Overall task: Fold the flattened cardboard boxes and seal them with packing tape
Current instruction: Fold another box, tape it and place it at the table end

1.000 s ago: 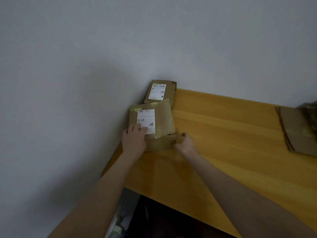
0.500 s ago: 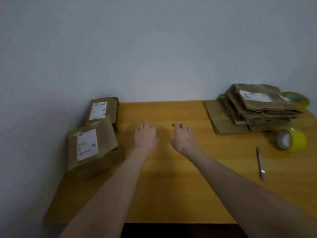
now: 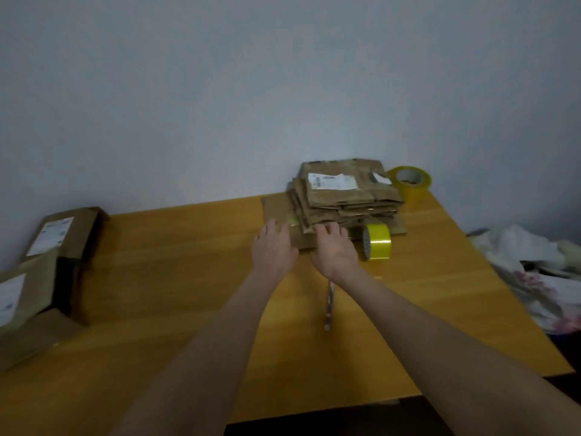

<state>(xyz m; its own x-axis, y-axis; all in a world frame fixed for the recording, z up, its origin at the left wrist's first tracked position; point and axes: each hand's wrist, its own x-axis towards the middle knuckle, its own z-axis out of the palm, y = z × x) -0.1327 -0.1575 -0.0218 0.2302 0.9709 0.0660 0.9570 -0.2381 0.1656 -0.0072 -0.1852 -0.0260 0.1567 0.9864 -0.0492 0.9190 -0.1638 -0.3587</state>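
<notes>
**At the table's far side, both hands are lying flat against the cardboard pile**

Toward the back of the wooden table (image 3: 157, 278), I am seeing the stack of flattened cardboard boxes (image 3: 345, 196) sitting close to the wall (image 3: 220, 89), its top piece showing a white label. The lowest sheet (image 3: 276, 209) is sticking out to the left and toward me from under the pile. The left hand (image 3: 274, 248) is lying palm down on that sheet, fingers straight and slightly spread, gripping nothing. The right hand (image 3: 334, 251) is just beside it, also palm down with fingers extended. Its fingertips are touching the front edge of the pile, and I cannot tell whether any of them is hooking under a layer.

One yellow tape roll (image 3: 377, 242) is standing on its edge just right of the right hand, in front of the stack's lower right. A second tape roll (image 3: 408, 180) is lying flat behind the stack's right corner, near the wall. A slim pen-like tool (image 3: 329, 309), blurred, is lying on the table beside the right forearm.

Over at the left edge, two folded boxes are sitting well apart from the hands. The farther box (image 3: 63, 234) is resting by the wall with its white label facing up, and the nearer box (image 3: 22, 297) is partly cut off by the frame. A pale, crumpled cloth (image 3: 534, 269) is lying beyond the table's right side
</notes>
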